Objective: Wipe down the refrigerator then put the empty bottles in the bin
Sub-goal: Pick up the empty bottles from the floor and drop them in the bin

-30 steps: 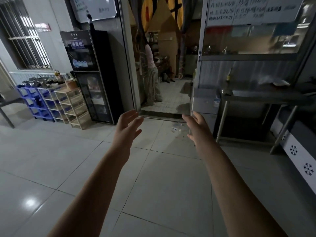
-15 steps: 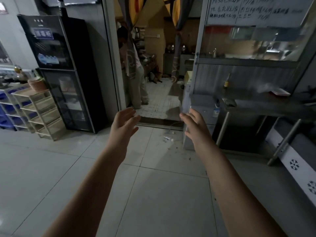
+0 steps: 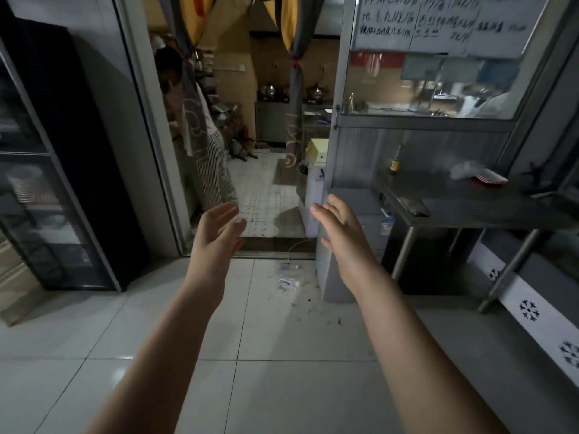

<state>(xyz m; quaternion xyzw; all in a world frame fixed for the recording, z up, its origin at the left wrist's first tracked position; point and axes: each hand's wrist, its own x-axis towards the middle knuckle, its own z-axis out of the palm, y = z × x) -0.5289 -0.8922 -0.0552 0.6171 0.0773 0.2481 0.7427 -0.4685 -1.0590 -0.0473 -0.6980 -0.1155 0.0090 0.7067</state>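
Both my arms reach forward over the tiled floor. My left hand (image 3: 216,236) and my right hand (image 3: 341,233) are held out with fingers apart and nothing in them. An empty clear plastic bottle (image 3: 289,277) lies on the floor by the doorway threshold, below and between my hands. A tall black glass-door cabinet (image 3: 47,170) with dishes inside stands at the left. No cloth or bin is in view.
A person in striped trousers (image 3: 210,164) stands in the open kitchen doorway (image 3: 266,189). A grey box unit (image 3: 351,245) sits right of the door. A steel table (image 3: 470,208) holds a small bottle (image 3: 395,162) and red plates. Litter lies on the floor.
I have moved forward toward the doorway; the black cabinet slid left and the floor bottle came closer. Both hands stay raised and empty.
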